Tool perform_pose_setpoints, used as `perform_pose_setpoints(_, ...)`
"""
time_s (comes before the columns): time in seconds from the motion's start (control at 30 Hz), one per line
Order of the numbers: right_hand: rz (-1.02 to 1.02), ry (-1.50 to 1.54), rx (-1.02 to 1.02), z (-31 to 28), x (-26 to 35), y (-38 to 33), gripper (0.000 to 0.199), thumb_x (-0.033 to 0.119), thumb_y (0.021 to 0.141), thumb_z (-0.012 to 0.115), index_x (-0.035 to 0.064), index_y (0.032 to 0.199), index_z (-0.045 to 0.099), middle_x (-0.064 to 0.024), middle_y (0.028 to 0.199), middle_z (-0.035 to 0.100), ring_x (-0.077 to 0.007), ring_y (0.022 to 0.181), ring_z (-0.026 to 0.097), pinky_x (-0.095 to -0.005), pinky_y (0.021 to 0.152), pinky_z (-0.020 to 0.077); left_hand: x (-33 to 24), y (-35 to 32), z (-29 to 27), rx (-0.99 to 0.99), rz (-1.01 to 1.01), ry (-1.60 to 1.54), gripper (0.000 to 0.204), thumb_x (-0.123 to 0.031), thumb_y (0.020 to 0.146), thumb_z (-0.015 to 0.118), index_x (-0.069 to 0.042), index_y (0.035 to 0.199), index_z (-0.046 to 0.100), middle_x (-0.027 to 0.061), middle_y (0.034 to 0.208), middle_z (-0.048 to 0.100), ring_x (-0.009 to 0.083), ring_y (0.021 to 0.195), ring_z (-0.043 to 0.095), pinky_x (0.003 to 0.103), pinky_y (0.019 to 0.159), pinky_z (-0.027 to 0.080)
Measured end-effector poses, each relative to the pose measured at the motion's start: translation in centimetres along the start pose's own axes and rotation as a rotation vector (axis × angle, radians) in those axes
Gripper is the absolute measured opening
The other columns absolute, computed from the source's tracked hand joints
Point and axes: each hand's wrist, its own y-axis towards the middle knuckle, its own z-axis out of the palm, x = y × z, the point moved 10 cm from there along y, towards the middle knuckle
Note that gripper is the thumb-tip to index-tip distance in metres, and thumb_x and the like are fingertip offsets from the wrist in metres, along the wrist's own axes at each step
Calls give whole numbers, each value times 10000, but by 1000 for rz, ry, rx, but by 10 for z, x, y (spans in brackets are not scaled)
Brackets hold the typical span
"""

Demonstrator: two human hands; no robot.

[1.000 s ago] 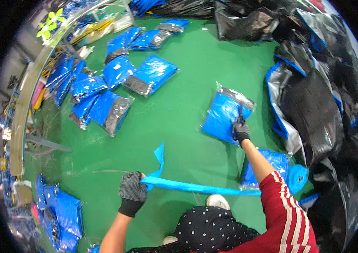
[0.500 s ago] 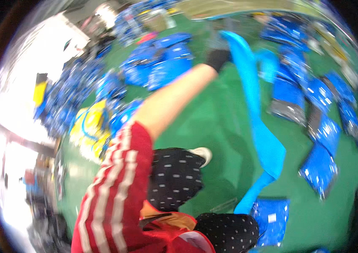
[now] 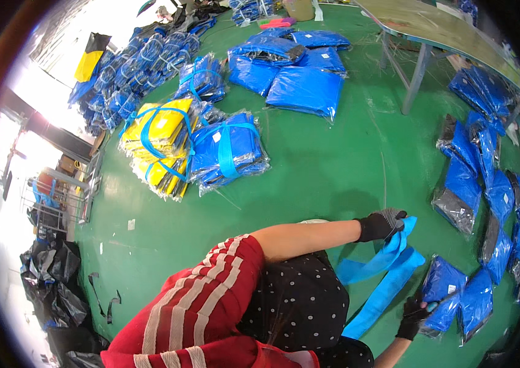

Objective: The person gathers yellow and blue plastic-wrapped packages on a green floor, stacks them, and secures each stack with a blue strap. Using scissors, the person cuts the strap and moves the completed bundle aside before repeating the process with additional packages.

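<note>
A: Where is the strap?
B: The blue strap point(image 3: 382, 276) hangs folded between both gloved hands, low right. The left hand point(image 3: 382, 224) is clenched on its upper end; the right hand point(image 3: 412, 316) grips a thin tool beside a blue packet point(image 3: 443, 294).
A: Packages?
B: Two strapped bundles sit mid-left on the floor point(image 3: 333, 165), one yellow point(image 3: 156, 138), one blue point(image 3: 228, 150). Loose blue packets line the right edge; a tabletop point(image 3: 450, 30) stands top right. Open green floor lies between.

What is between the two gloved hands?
In the head view, a blue strap stretches from the left hand down toward the right hand.
</note>
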Motion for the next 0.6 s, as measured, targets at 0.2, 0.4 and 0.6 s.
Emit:
perform_pose_setpoints(0.2, 306, -532, 70, 73, -126, -110, 316, 372, 903, 485, 129, 1105, 480, -88, 927, 569, -208, 551, 506, -334, 480, 450, -35, 8, -6, 73, -200, -990, 278, -253, 921, 482, -38, 1094, 517, 158, 911, 609, 269, 816, 618, 392, 689, 523)
perform_pose_setpoints(0.4, 416, -364, -54, 106, -173, -204, 361, 347, 850, 575, 93, 1090, 481, -85, 950, 567, -197, 634, 530, -330, 539, 470, -163, 51, 3, 524, 94, -1543, 393, -298, 914, 512, -53, 1219, 479, 188, 1177, 551, 347, 1048, 561, 482, 922, 463)
perform_pose_setpoints(0.6, 100, -70, -602, 40, -130, -255, 424, 321, 797, 665, 58, 1075, 482, -82, 974, 564, -186, 717, 555, -327, 598, 490, -211, 125, -119, 70, 615, -92, 434, -340, 856, 557, -45, 1174, 528, 130, 1157, 544, 300, 1010, 551, 426, 899, 427)
